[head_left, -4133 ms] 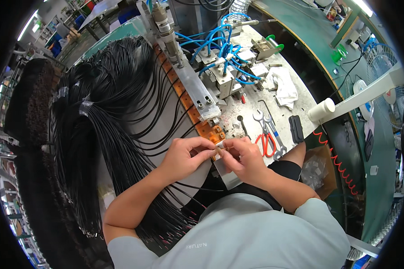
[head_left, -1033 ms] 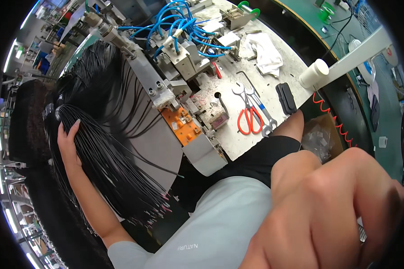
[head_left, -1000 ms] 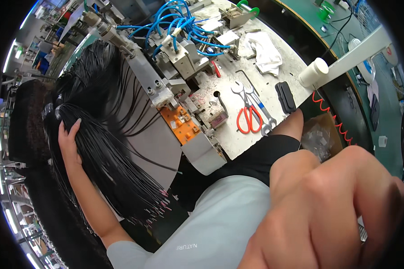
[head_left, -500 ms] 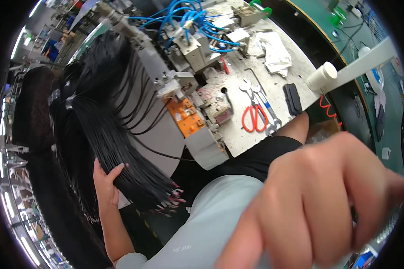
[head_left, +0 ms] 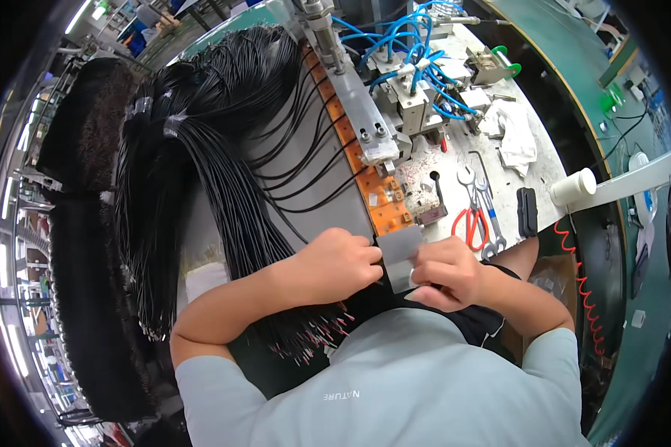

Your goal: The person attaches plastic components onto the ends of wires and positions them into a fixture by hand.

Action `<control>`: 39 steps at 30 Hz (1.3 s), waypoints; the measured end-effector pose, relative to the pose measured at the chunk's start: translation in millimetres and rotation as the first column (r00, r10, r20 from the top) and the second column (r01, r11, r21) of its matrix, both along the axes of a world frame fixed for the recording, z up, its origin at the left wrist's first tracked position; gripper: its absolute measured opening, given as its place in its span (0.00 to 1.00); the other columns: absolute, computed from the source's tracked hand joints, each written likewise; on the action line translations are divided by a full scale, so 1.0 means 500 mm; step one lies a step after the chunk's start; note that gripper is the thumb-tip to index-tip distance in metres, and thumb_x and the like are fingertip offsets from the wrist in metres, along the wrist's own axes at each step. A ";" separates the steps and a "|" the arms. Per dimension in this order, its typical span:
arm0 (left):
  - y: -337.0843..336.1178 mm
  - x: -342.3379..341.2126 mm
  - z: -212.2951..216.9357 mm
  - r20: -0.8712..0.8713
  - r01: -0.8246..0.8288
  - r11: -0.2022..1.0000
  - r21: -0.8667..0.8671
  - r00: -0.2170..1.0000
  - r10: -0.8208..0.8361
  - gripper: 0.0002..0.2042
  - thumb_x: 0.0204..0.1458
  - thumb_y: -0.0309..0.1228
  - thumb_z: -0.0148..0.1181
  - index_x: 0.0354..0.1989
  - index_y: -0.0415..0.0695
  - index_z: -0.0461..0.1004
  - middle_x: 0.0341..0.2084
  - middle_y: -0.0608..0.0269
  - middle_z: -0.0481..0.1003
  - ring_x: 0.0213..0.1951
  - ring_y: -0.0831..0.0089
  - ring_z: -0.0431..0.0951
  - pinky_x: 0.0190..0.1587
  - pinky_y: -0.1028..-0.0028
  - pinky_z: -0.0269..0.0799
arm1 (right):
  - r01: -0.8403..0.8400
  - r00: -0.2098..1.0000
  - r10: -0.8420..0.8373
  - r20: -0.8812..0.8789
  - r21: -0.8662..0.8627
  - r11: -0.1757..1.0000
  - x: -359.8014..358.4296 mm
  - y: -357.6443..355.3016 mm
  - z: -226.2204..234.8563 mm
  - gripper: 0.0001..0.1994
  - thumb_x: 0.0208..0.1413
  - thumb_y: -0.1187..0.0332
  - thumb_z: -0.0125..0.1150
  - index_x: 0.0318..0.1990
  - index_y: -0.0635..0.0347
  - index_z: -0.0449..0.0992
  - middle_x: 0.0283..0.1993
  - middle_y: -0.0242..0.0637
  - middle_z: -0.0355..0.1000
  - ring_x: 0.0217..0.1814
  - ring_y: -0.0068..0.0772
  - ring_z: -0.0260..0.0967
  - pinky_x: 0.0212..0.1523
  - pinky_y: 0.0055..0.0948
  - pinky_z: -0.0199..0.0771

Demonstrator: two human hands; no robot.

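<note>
My left hand [head_left: 341,262] is closed, knuckles up, just left of a grey metal plate [head_left: 399,257] at the near end of an orange fixture strip [head_left: 384,205]. One black cable [head_left: 285,217] runs from the strip side toward this hand and goes out of sight behind it. My right hand [head_left: 449,274] is closed at the plate's right edge, with thumb and fingers pressed together. What either hand holds is hidden. A thick bundle of black cables [head_left: 216,175], with stripped reddish ends, hangs over the table edge beside my left forearm.
A clamp machine with blue air hoses [head_left: 417,71] stands beyond the strip. On the white tabletop lie red-handled scissors [head_left: 470,229], wrenches [head_left: 487,212], a black case [head_left: 527,211] and a white cloth [head_left: 513,138]. A red coiled hose [head_left: 585,290] hangs at right.
My right hand has come from close before the camera down to the plate. My left hand has left the cable bundle and moved right, beside the plate. The view has shifted.
</note>
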State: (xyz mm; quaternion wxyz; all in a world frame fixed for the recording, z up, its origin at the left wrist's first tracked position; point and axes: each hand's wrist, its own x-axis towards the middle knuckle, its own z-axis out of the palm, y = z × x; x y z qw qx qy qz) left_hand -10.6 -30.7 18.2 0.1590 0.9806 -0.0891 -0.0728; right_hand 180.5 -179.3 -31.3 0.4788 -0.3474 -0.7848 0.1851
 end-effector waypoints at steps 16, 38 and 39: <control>0.059 0.037 -0.046 -0.326 -0.497 0.216 -0.841 0.782 0.532 0.10 0.57 0.22 0.61 0.47 0.36 0.77 0.29 0.66 0.79 0.26 0.83 0.75 0.29 0.83 0.70 | 0.708 0.698 -0.711 0.087 0.064 0.703 -0.051 0.049 0.000 0.10 0.50 0.81 0.65 0.39 0.64 0.73 0.22 0.33 0.65 0.21 0.32 0.60 0.28 0.30 0.58; 0.067 0.025 -0.043 -0.347 -0.508 0.241 -0.827 0.798 0.493 0.07 0.55 0.21 0.63 0.42 0.36 0.77 0.32 0.65 0.79 0.34 0.81 0.77 0.40 0.80 0.74 | 0.538 0.774 -0.627 -0.091 -0.428 0.726 -0.057 0.048 0.015 0.04 0.57 0.76 0.63 0.37 0.61 0.75 0.19 0.27 0.72 0.19 0.21 0.68 0.37 0.25 0.61; 0.068 0.025 -0.043 -0.362 -0.516 0.213 -0.830 0.788 0.497 0.07 0.55 0.21 0.63 0.42 0.36 0.78 0.32 0.65 0.79 0.35 0.81 0.77 0.40 0.80 0.74 | 0.529 0.791 -0.606 -0.085 -0.403 0.747 -0.055 0.048 0.017 0.03 0.57 0.76 0.62 0.37 0.61 0.75 0.19 0.27 0.72 0.19 0.21 0.68 0.37 0.26 0.61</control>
